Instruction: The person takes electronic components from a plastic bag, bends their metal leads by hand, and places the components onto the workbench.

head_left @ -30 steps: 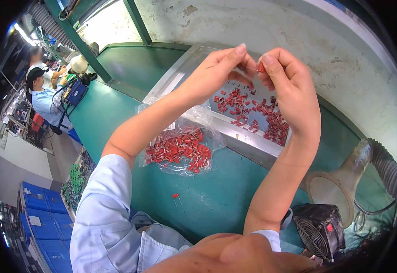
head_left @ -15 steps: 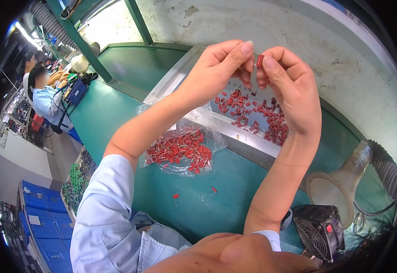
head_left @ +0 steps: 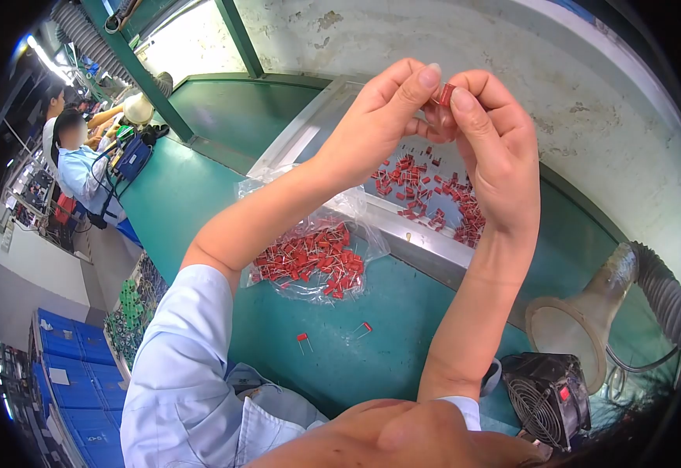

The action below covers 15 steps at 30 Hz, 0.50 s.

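Note:
Both hands are raised over a framed tray (head_left: 432, 248) at the back of the bench. My right hand (head_left: 493, 129) pinches a small red capacitor (head_left: 446, 95) between thumb and fingers. Against it, my left hand (head_left: 395, 101) is closed with its fingertips beside the capacitor; what lies between them is hidden. Many loose red capacitors (head_left: 414, 183) lie in the tray below. In front of it, a clear plastic bag (head_left: 372, 242) holds a heap of the same parts. Two single capacitors with wire leads, one left (head_left: 302, 338) and one right (head_left: 366, 327), lie on the green bench.
A black fan (head_left: 547, 398) stands at the lower right beside a fume hood funnel (head_left: 567, 331) with a ribbed hose. A green post (head_left: 141, 74) rises at the left. People sit farther along the bench, near a blue bag (head_left: 131, 158). Blue bins (head_left: 83, 390) are lower left.
Both hands have risen slightly, and the fingertips have come closer together around the capacitor. The bag and the two loose capacitors on the bench have stayed put.

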{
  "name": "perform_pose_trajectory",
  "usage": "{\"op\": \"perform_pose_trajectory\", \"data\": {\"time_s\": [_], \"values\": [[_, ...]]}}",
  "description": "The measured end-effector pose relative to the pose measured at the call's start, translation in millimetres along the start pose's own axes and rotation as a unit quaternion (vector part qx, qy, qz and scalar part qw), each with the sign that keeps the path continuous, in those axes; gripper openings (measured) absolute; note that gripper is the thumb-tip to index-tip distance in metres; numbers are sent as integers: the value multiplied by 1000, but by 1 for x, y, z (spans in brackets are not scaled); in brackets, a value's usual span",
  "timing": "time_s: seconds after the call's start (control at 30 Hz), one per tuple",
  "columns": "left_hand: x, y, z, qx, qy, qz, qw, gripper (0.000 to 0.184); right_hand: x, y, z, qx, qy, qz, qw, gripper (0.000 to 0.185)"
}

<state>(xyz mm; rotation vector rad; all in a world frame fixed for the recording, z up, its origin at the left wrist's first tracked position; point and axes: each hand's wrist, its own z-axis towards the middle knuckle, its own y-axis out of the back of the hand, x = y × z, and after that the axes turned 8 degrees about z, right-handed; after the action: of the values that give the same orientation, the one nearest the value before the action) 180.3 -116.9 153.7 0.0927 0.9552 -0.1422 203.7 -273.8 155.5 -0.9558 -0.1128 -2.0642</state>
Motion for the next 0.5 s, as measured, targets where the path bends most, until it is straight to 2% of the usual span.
{"op": "perform_pose_trajectory", "data": {"time_s": [0.27,0.37,0.47,0.5], "values": [[2,-2,-2,-5,-3,-19,1000,39,-1,-2,1,-3,0,13,1000,19],[8,2,2,-33,0,-4,999,38,-2,-3,3,-41,-17,-2,999,20],[2,24,0,-43,-4,141,989,32,2,10,2,-65,-88,-235,966,20],[-5,23,-7,-83,-29,168,982,36,-4,23,4,-77,-76,-290,951,19]]}}
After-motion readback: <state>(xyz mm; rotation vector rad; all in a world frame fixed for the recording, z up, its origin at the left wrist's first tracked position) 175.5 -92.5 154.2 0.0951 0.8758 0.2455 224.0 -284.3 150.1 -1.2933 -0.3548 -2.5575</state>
